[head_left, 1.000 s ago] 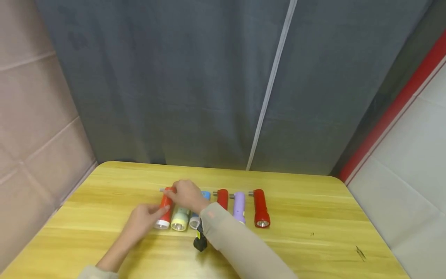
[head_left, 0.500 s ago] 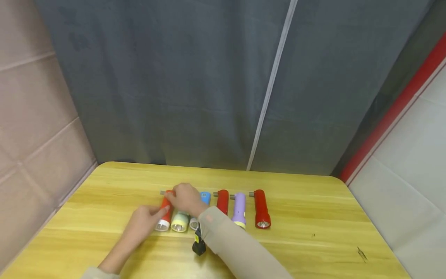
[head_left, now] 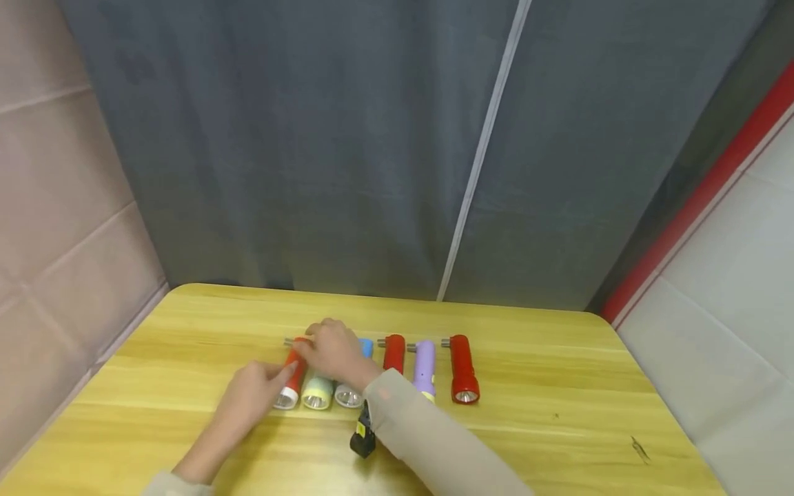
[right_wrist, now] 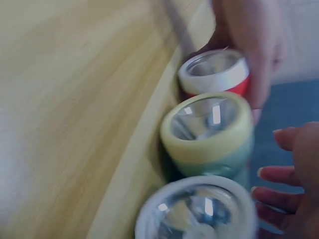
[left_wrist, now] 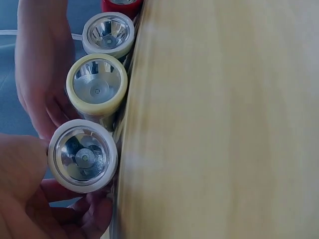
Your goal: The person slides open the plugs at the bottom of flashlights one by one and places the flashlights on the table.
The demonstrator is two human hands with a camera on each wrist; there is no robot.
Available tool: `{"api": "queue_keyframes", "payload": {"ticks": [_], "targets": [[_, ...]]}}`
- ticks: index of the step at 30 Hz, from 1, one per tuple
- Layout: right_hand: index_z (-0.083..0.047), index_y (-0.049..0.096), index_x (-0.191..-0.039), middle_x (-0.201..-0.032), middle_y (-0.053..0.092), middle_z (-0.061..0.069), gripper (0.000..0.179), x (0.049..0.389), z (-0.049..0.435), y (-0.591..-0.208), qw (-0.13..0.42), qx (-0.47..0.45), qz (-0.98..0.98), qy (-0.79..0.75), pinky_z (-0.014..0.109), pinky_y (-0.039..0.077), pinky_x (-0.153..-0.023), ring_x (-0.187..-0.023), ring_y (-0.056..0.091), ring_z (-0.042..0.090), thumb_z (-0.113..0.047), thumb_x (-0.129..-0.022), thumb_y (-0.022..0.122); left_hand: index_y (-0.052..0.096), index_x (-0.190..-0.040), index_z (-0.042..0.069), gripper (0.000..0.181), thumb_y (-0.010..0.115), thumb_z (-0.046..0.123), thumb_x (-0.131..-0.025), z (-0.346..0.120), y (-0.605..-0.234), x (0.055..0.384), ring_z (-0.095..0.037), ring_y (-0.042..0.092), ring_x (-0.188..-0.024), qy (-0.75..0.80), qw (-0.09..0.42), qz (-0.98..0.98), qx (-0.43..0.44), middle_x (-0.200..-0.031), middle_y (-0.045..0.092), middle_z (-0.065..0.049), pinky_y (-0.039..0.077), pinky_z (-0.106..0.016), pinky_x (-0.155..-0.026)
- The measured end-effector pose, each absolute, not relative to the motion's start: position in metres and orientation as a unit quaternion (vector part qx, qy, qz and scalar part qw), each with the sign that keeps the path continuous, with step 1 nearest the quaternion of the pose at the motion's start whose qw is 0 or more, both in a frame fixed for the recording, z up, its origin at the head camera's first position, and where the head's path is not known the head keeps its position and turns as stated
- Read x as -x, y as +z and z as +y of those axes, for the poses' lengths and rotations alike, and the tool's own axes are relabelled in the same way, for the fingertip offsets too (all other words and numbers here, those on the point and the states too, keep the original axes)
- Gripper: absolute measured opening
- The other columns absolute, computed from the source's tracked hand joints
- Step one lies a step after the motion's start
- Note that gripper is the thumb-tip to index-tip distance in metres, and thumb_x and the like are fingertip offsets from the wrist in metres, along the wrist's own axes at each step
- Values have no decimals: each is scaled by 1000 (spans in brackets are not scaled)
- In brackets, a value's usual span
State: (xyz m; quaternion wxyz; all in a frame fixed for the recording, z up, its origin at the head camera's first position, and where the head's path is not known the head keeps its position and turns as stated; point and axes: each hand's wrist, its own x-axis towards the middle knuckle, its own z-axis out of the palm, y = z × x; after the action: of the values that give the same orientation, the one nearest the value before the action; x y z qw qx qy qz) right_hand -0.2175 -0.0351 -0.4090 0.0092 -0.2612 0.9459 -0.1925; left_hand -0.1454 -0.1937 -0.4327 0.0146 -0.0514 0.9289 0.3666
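In the head view, my left hand (head_left: pixel 251 396) grips the lens end of a red flashlight with a white rim (head_left: pixel 298 375), at the left end of a row. From the left wrist view, thumb and fingers wrap around its round lens head (left_wrist: pixel 83 156). My right hand (head_left: pixel 338 351) reaches over the row, its thumb right at that flashlight's far end. Its fingers are apart and loosely bent in the right wrist view (right_wrist: pixel 281 184). Beneath this hand lie a pale green flashlight with a yellow rim (head_left: pixel 318 394) and a blue one (head_left: pixel 366 348), both partly hidden.
Farther right in the row lie a red flashlight (head_left: pixel 393 353), a purple one (head_left: pixel 424 368) and another red one (head_left: pixel 462 368). Metal plug prongs stick out from several far ends. A black wrist camera (head_left: pixel 362 437) hangs under the right sleeve. A grey curtain (head_left: pixel 310 172) stands behind the wooden table (head_left: pixel 558 386).
The right wrist and its camera have shifted slightly to the right, showing more of the blue flashlight's lens. The left hand stays on the red flashlight, which has barely moved.
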Motion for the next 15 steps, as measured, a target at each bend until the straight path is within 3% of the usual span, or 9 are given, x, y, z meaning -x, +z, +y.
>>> {"api": "queue_keyframes", "payload": {"ticks": [3,6,9,12,15], "targets": [[-14,70,-126,-124,71,1,45,209,-19,-397,11,255,940,-225,31,54,-99,-116,64,17,-48,-100,56,74,-114,-1,44,59,37,-101,-196,-430,147,-23,67,-80,359,17,932,48,-106,76,-21,52,-34,-60],[-13,69,-127,-126,70,2,45,197,4,-387,22,256,932,-254,34,53,-102,-119,63,18,-48,-101,57,72,-116,-4,48,58,39,-101,-198,-431,148,-35,72,-94,358,19,933,45,-112,73,-26,60,-46,-74],[-13,67,-130,-130,68,3,46,181,31,-382,39,258,925,-277,39,53,-104,-121,62,19,-47,-101,56,71,-116,-6,51,58,41,-101,-202,-433,146,-44,69,-107,355,24,933,46,-114,72,-28,58,-55,-88],[-14,66,-131,-134,67,3,47,165,60,-382,47,257,919,-296,44,50,-108,-127,59,22,-48,-101,57,71,-115,-5,51,58,41,-101,-205,-433,144,-46,67,-111,354,28,934,46,-115,72,-27,57,-56,-90],[-14,68,-128,-131,68,2,44,153,85,-384,42,253,916,-309,45,52,-106,-123,61,22,-47,-100,60,71,-117,-6,52,57,42,-102,-208,-431,142,-47,65,-114,351,29,935,47,-118,71,-28,56,-57,-92]]}}
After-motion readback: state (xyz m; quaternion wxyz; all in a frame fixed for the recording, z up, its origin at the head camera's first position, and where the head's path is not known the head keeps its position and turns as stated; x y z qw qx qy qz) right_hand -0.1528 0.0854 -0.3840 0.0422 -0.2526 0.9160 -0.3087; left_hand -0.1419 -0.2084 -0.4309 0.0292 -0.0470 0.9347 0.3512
